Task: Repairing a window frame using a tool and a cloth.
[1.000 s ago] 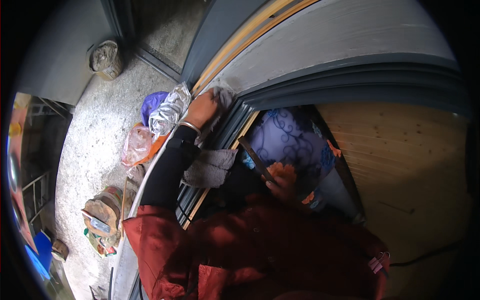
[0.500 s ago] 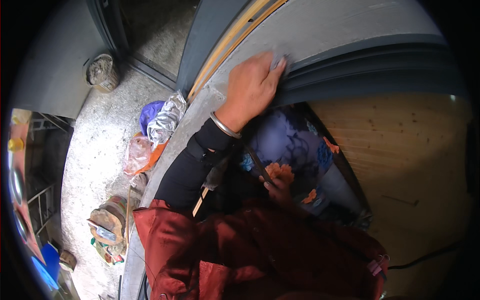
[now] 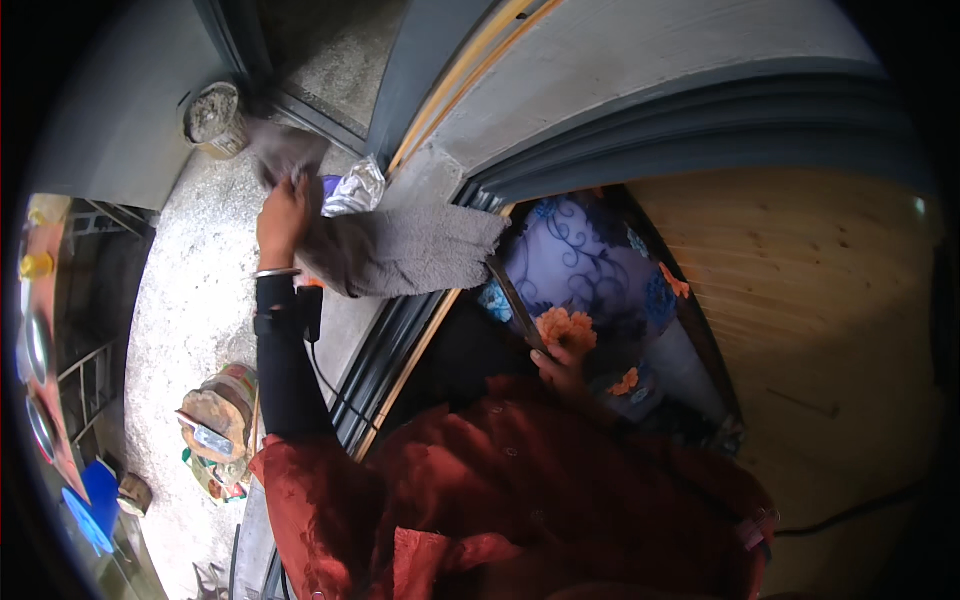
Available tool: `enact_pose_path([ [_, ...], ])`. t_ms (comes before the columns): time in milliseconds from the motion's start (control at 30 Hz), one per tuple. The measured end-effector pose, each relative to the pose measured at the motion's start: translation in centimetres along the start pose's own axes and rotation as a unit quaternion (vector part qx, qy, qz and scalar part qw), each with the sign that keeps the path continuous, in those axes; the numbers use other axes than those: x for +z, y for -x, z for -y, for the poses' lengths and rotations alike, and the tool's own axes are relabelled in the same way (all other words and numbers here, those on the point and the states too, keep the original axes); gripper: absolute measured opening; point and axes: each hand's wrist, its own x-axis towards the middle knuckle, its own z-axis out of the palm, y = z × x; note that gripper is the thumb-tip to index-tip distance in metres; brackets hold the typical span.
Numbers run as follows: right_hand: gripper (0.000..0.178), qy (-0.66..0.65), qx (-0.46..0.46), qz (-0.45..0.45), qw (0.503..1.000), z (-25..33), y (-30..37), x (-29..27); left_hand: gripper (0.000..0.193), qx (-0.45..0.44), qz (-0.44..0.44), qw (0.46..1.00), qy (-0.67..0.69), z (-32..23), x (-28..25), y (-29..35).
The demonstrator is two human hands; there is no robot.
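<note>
My left hand (image 3: 284, 222), in a black undersleeve with a silver bangle, is closed on a grey towel (image 3: 425, 248). The towel stretches rightward across the sill to the inner side of the dark window frame (image 3: 375, 350); its other end, left of the sill, is blurred by motion. Lower down at the middle, my right hand (image 3: 562, 368) is closed around the lower end of a narrow, flat dark strip (image 3: 514, 302). That strip slants up toward the towel's right end. Whether it is a tool's blade or handle I cannot tell. Behind it lies purple fabric (image 3: 580, 250) with orange and blue flowers.
On the pale floor at left stand a bucket of grey mix (image 3: 215, 118) and a stump-like block (image 3: 215, 420) with a trowel (image 3: 208, 438) on top. Silver foil wrap (image 3: 356, 188) lies by the sill. A wooden board surface (image 3: 820, 300) fills the right side.
My left hand has moved left and down from the upper frame, out over the floor side. The towel, mostly hidden before, now hangs spread out. My right hand has hardly moved.
</note>
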Motion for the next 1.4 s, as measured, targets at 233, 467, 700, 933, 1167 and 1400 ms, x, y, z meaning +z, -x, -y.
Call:
enact_pose_path([
  [233,0.014,0.028,0.004,0.009,1.000,0.0,-0.4,-2.2,0.044,0.001,-0.088,0.882,0.462,-5.8,5.4,0.0],
  [467,0.016,0.198,-0.099,0.001,0.975,-2.4,-2.5,-4.4,0.047,0.265,0.130,0.920,0.258,-12.9,11.9,1.9],
  [700,0.011,0.412,-0.574,-0.175,0.686,-10.1,-12.5,-9.7,0.040,0.217,0.061,0.907,0.356,-12.8,20.0,2.3],
  [933,0.009,0.453,-0.702,-0.202,0.511,-6.3,-9.1,-7.5,0.030,0.218,0.079,0.929,0.287,-11.8,19.3,1.5],
  [1167,0.010,0.449,-0.413,-0.071,0.789,-5.3,-6.2,-7.4,0.045,0.256,0.092,0.941,0.199,-11.0,17.9,3.7],
  [1400,0.013,0.176,-0.046,0.036,0.983,2.3,-0.3,-2.7,0.062,0.194,0.157,0.955,0.163,-5.7,12.0,9.9],
])
